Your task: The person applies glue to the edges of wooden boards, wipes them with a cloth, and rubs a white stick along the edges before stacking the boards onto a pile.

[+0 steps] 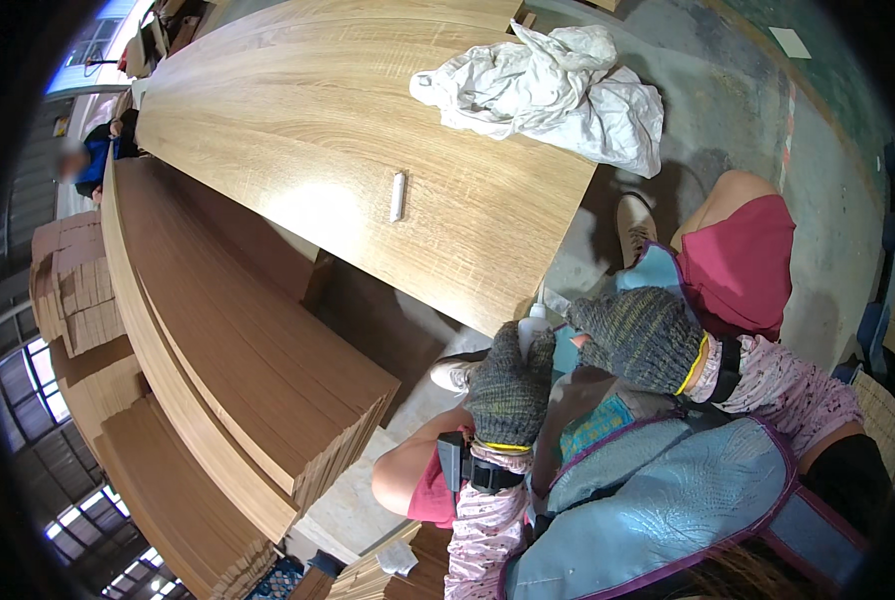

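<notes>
Both hands wear dark grey knitted gloves with yellow cuffs. My left hand (511, 388) is closed around a small white bottle (535, 322) with a narrow pointed tip, just off the near corner of a wood-grain panel (368, 140). Beside it, my right hand (640, 338) is curled, a bare fingertip showing toward the bottle; what it holds, if anything, is hidden. A short white stick-like object (398, 197) lies on the panel. Crumpled white cloth (558, 90) is heaped along the panel's right edge, partly hanging over.
Left of the panel stands a tall stack of brown boards (248, 320), with a dark gap between them. More stacked boards (78, 270) rise behind. A person in blue (98, 155) is at the far left end. My blue apron (668, 490) covers my lap.
</notes>
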`<action>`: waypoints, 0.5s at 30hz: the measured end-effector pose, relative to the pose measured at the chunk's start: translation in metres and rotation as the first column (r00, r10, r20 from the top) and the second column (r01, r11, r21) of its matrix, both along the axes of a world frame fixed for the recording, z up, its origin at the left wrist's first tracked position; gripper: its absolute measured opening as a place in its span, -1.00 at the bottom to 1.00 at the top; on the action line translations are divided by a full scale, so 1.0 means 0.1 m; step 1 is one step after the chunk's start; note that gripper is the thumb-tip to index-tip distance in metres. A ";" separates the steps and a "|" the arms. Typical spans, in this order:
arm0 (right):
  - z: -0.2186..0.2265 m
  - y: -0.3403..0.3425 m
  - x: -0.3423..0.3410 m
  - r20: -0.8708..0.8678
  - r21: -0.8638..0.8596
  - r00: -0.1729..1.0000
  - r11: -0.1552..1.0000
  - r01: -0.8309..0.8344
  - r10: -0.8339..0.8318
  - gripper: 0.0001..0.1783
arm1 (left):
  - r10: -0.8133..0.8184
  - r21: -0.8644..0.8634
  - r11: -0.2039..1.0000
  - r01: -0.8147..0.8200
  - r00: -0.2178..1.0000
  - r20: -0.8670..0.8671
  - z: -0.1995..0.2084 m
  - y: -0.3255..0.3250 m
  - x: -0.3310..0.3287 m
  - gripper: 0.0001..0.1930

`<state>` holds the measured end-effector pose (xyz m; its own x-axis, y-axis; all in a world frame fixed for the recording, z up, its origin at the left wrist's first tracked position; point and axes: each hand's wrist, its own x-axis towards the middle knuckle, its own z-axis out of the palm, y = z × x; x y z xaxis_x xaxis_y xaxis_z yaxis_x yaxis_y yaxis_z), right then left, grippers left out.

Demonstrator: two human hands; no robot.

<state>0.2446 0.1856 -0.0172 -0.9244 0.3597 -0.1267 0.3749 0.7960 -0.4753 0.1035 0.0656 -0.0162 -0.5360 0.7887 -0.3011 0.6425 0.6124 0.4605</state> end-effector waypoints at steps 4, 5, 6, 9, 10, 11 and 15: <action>0.02 0.02 -0.01 -0.103 -0.045 0.993 0.997 0.061 -0.066 -0.76 | -0.004 0.022 1.000 0.004 1.000 -0.016 -0.08 -0.03 0.00 -0.68; 0.03 0.02 0.00 -0.101 -0.044 0.992 0.997 0.065 -0.070 -0.76 | -0.015 0.040 0.999 0.015 1.000 -0.010 -0.11 -0.02 0.00 -0.68; 0.04 0.04 0.02 -0.062 -0.036 0.996 0.998 0.059 -0.061 -0.76 | -0.020 0.040 0.999 0.020 1.000 -0.007 -0.13 -0.01 0.00 -0.68; 0.08 0.01 -0.01 -0.058 -0.023 0.998 0.999 0.032 -0.033 -0.77 | -0.026 0.045 0.999 0.027 1.000 -0.007 -0.03 -0.04 -0.05 -0.68; 0.10 0.00 -0.03 -0.081 -0.014 0.996 1.000 0.025 -0.026 -0.76 | -0.024 0.016 1.000 0.024 1.000 -0.014 0.06 -0.04 -0.06 -0.67; 0.07 0.01 -0.02 -0.071 -0.013 0.997 0.999 0.029 -0.030 -0.76 | -0.032 -0.009 0.999 0.032 0.999 0.002 0.06 -0.01 -0.06 -0.67; 0.03 0.03 0.00 -0.051 -0.008 0.998 0.999 0.037 -0.037 -0.75 | -0.042 -0.071 0.997 0.044 0.999 0.033 0.02 0.05 -0.06 -0.65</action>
